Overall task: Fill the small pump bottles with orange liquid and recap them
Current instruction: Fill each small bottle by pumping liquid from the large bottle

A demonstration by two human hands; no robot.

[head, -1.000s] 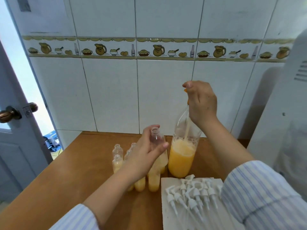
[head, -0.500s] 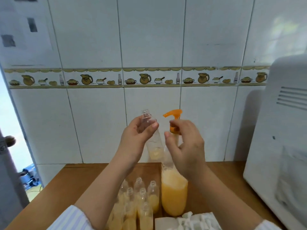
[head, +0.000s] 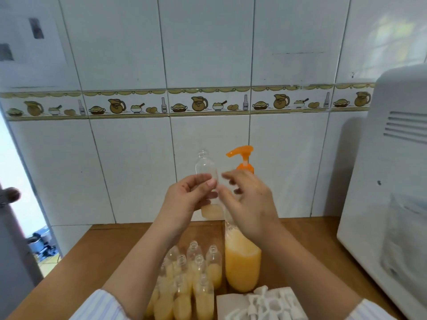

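Note:
My left hand (head: 187,199) grips a small clear bottle (head: 205,169), uncapped and upright, raised in front of the tiled wall. A little orange liquid lies in its bottom. Right beside it stands the big bottle of orange liquid (head: 242,266) on the table, with an orange pump head (head: 241,153) whose spout points at the small bottle's mouth. My right hand (head: 250,202) is in front of the big bottle's neck, blurred, its fingers loosely spread toward the small bottle and around nothing I can make out. Several uncapped small bottles (head: 191,273) stand below, most partly filled.
White pump caps (head: 265,303) lie on a white sheet at the bottom edge. A white appliance (head: 392,181) fills the right side of the wooden table (head: 111,250). A door with a round knob (head: 9,195) stands at the left.
My right hand has let go of the pump collar and its fingers have spread toward the small bottle. My left hand keeps the small bottle raised.

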